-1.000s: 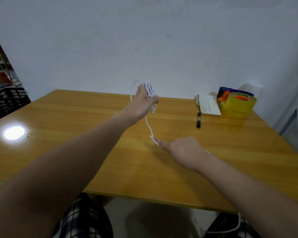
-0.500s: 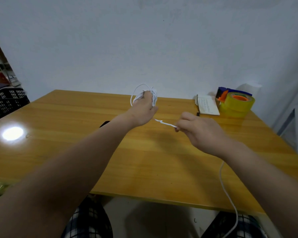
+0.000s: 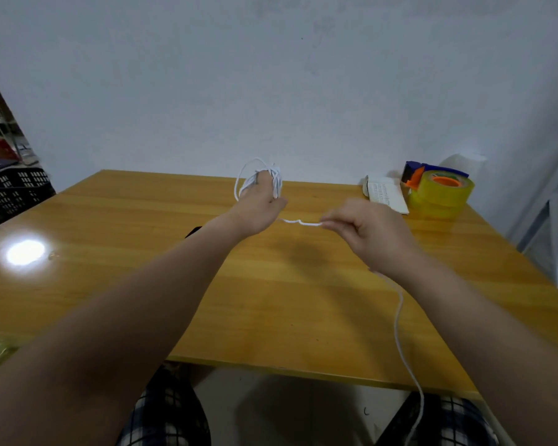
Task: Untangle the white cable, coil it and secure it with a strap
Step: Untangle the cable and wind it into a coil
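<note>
A wooden desk (image 3: 271, 300) fills the view, set against a plain pale wall. At its far right corner sit a yellow tape roll (image 3: 440, 194) and a small white notepad (image 3: 387, 194). Two bare forearms reach out over the desk from the near edge.

The left hand (image 3: 258, 209) is raised over the far middle of the desk, clenched around several finished loops of the white cable (image 3: 260, 175), which stand up above the fist. The right hand (image 3: 371, 233), beside it, pinches the next stretch of cable between thumb and fingertips; a short kinked length bridges the two hands. The loose remainder hangs from under the right hand, crosses the near edge and drops toward the lap.

Coiling looks partly done. To wind well, the right hand should smooth out that kink and lay each turn the same size as the others. No strap is clearly visible.
</note>
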A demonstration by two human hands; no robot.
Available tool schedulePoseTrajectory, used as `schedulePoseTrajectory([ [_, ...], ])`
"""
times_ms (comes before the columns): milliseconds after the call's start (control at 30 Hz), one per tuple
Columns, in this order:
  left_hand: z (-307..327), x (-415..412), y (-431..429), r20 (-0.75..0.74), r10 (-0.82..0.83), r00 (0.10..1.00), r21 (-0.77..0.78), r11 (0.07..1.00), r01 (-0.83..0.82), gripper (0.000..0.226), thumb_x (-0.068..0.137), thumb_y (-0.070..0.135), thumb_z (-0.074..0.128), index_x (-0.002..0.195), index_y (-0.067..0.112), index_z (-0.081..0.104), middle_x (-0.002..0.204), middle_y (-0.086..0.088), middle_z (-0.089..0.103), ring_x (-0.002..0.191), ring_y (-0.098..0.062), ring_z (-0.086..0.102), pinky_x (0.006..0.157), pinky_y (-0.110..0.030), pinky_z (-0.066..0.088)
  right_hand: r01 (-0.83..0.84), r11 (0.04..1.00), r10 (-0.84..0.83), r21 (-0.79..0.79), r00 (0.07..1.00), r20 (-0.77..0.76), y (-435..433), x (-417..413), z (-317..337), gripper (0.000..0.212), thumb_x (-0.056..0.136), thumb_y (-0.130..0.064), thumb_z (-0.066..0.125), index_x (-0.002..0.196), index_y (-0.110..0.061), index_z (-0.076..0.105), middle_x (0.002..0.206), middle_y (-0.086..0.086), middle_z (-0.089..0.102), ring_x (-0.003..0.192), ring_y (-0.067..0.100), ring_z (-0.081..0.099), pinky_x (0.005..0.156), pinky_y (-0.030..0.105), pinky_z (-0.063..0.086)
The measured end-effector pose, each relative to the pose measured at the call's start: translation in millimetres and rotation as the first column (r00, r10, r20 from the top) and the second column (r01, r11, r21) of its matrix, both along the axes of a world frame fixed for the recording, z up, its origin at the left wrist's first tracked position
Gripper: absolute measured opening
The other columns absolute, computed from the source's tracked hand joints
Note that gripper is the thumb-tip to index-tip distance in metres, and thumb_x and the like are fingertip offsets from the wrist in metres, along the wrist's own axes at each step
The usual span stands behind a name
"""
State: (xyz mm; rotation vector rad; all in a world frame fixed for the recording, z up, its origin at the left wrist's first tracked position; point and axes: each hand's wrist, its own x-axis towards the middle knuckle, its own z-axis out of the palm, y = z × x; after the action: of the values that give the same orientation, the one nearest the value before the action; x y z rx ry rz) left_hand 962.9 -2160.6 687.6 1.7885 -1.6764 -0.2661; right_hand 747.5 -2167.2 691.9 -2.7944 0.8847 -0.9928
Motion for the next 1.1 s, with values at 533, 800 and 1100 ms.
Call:
schedulePoseTrajectory([
  [533,29,-21,38,-0.777,-0.358,0.517,-0.242,0.929,0.279,0.044,0.099,0.03,0.042,0.059,0.013,0.035,0.034,0.007,0.024,0.032,-0.01,0.026,0.042,-0.021,0.025,-0.336,0.623,-0.077,0.706,0.872,0.484,-58,-23,17,0.041,0.076,-0.035,0.065,0.058,-0.011,0.037,0.047,-0.004,0.026,0.038,0.008,0.023,0.036,0.019,0.024],
  [800,23,-24,41,-0.936,-0.29,0.197,-0.194,0.896,0.399,0.05,0.094,0.046,0.04,0.052,0.019,0.039,0.029,0.009,0.024,0.029,-0.007,0.025,0.043,-0.02,0.026,-0.091,0.73,-0.349,0.678,0.803,0.484,-66,-5,-7,0.027,0.096,-0.032,0.051,0.084,-0.014,0.067,0.057,-0.011,0.043,0.052,0.006,0.036,0.046,0.02,0.028],
  [1100,44,-32,25,-0.937,-0.317,0.145,-0.29,0.94,0.179,0.024,0.094,0.02,0.032,0.076,0.012,0.044,0.05,0.002,0.047,0.054,-0.015,0.044,0.062,-0.027,0.036,0.228,0.824,-0.196,0.519,0.974,-0.117,-44,19,-63,0.044,0.1,-0.039,0.034,0.064,-0.02,0.051,0.067,0.003,0.056,0.072,0.026,0.053,0.065,0.032,0.037],
])
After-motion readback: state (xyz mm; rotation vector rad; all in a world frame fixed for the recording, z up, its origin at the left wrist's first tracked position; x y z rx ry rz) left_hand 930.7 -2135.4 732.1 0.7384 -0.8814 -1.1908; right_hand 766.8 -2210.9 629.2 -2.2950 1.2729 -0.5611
